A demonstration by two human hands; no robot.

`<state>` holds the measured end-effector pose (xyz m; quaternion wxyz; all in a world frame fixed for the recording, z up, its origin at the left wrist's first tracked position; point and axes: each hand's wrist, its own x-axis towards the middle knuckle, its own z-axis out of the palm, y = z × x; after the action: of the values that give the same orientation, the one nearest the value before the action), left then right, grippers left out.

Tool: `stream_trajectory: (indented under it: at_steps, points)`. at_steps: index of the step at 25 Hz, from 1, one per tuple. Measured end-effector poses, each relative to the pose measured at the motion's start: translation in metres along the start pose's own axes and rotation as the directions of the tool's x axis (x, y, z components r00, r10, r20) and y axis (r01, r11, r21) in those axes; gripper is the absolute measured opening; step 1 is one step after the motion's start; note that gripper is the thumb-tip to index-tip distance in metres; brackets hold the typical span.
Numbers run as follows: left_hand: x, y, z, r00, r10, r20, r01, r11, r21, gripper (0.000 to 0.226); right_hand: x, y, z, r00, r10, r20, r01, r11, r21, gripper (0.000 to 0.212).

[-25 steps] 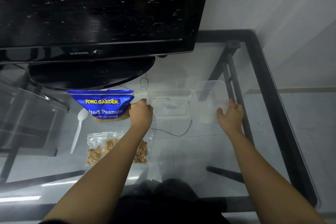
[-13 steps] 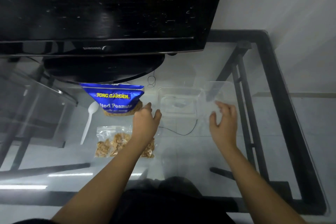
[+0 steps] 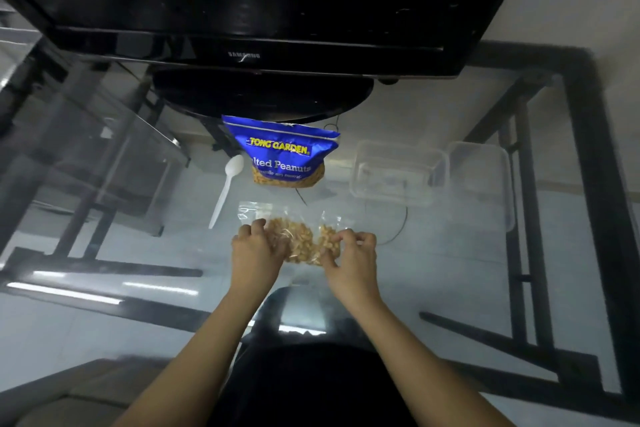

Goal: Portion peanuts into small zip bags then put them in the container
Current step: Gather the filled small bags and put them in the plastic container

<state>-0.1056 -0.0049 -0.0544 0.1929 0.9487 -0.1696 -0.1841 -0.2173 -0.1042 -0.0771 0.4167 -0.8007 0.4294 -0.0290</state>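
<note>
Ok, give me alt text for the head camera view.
Both hands, left hand and right hand, grip a clear zip bag of peanuts on a glass table; beyond lie a blue peanut pack, white spoon and empty clear container.

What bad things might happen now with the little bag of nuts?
1. Both the left hand and the right hand pinch the small clear zip bag of peanuts; whether its zip is closed cannot be seen, so peanuts might spill when it is lifted.
2. The tall blue peanut pouch stands just behind it and could be knocked over.
3. The white plastic spoon lies close by and could be swept away.
</note>
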Motion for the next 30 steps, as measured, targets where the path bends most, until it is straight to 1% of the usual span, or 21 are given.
stream_trajectory:
  at_steps: [3, 4, 5, 7, 9, 10, 13, 16, 19, 22, 24, 26, 30]
  points:
    - [0.006, 0.002, 0.005, 0.998, -0.061, 0.011, 0.060, 0.998, 0.029, 0.063, 0.001, -0.007, 0.005, 0.999, 0.047, 0.006, -0.047, 0.997, 0.060, 0.026]
    - [0.009, 0.004, 0.005, 0.996, -0.093, 0.017, 0.092, 0.996, 0.010, 0.067, 0.001, -0.008, 0.006, 0.998, 0.066, 0.002, -0.065, 0.993, 0.095, 0.027]
    - [0.011, 0.006, 0.005, 0.993, -0.118, 0.018, 0.119, 0.992, -0.036, 0.070, 0.001, -0.009, 0.006, 0.997, 0.082, -0.005, -0.081, 0.988, 0.133, 0.028]
    - [0.011, 0.012, 0.003, 0.990, -0.139, 0.013, 0.139, 0.977, -0.164, 0.065, 0.002, -0.009, 0.006, 0.994, 0.104, -0.018, -0.099, 0.977, 0.187, 0.030]
    - [0.009, 0.017, 0.001, 0.986, -0.165, 0.035, 0.168, 0.950, -0.261, 0.058, 0.001, -0.008, 0.006, 0.995, 0.095, -0.010, -0.092, 0.980, 0.176, 0.032]
    - [0.009, 0.016, 0.000, 0.983, -0.174, 0.064, 0.185, 0.941, -0.282, 0.057, -0.001, -0.006, 0.006, 0.997, 0.078, -0.008, -0.076, 0.984, 0.162, 0.034]
    - [0.010, 0.013, 0.000, 0.973, -0.145, 0.178, 0.188, 0.948, -0.257, 0.055, -0.005, -0.001, 0.006, 0.999, 0.036, -0.037, -0.029, 0.984, 0.175, 0.039]
    - [0.013, 0.014, 0.006, 0.953, -0.127, 0.275, 0.211, 0.929, -0.303, 0.050, -0.009, 0.009, 0.005, 0.995, 0.074, -0.064, -0.055, 0.966, 0.254, 0.044]
    - [0.012, 0.018, 0.017, 0.927, -0.086, 0.365, 0.231, 0.898, -0.374, 0.036, -0.014, 0.021, -0.004, 0.992, 0.113, -0.060, -0.085, 0.930, 0.357, 0.049]
    - [0.007, 0.023, 0.029, 0.897, -0.038, 0.441, 0.273, 0.833, -0.482, 0.020, -0.022, 0.034, -0.018, 0.984, 0.164, -0.068, -0.117, 0.889, 0.443, 0.051]
    - [0.001, 0.027, 0.034, 0.885, -0.004, 0.466, 0.271, 0.819, -0.506, 0.019, -0.027, 0.040, -0.024, 0.978, 0.190, -0.088, -0.126, 0.869, 0.479, 0.050]
    - [-0.003, 0.031, 0.036, 0.890, 0.006, 0.457, 0.250, 0.831, -0.497, 0.022, -0.028, 0.042, -0.024, 0.977, 0.182, -0.110, -0.109, 0.872, 0.477, 0.049]
    - [-0.004, 0.034, 0.035, 0.895, 0.068, 0.440, 0.162, 0.871, -0.463, 0.020, -0.025, 0.046, -0.018, 0.979, 0.141, -0.147, -0.079, 0.928, 0.364, 0.047]
